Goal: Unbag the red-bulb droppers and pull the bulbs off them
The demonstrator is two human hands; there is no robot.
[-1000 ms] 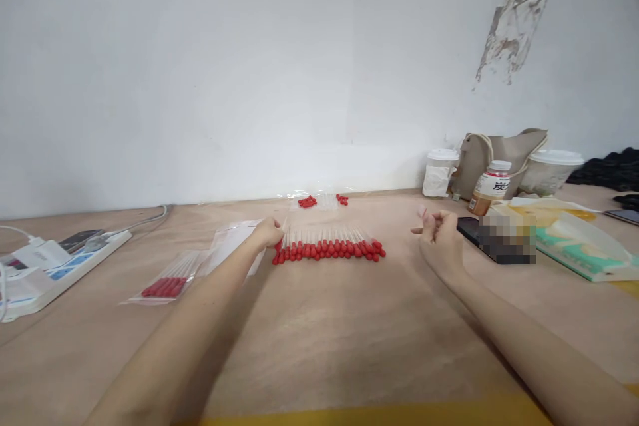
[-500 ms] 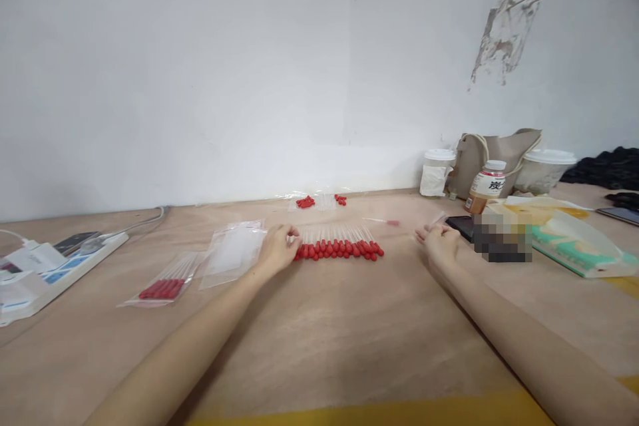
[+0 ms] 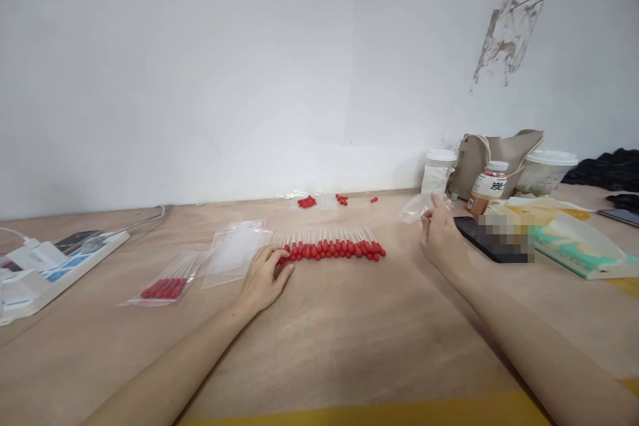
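Note:
Droppers with red rubber bulbs [image 3: 329,249] and thin clear stems lie side by side in a row, bulbs toward me. My left hand [image 3: 263,276] rests at the row's left end, fingertips against the outermost bulbs and thumb apart from the index finger. Well right of the row, my right hand [image 3: 442,236] is closed on a clear plastic bag [image 3: 417,208], which sticks out to the left of the fingers. A single red-bulbed dropper [image 3: 374,200] lies behind the row. Several more are inside a clear bag [image 3: 187,273] at the left.
Flat clear bags [image 3: 232,253] lie beside my left hand. Bagged red bulbs [image 3: 307,202] are by the wall. A power strip [image 3: 64,276] is far left. At right are a phone [image 3: 492,239], a lidded cup [image 3: 438,173], a bottle [image 3: 488,186] and a tissue pack [image 3: 582,243].
My left hand has shifted left and toward me, and its thumb has opened out. The row reaches further left. The bag in my right hand now shows more. The single dropper lies nearer the wall.

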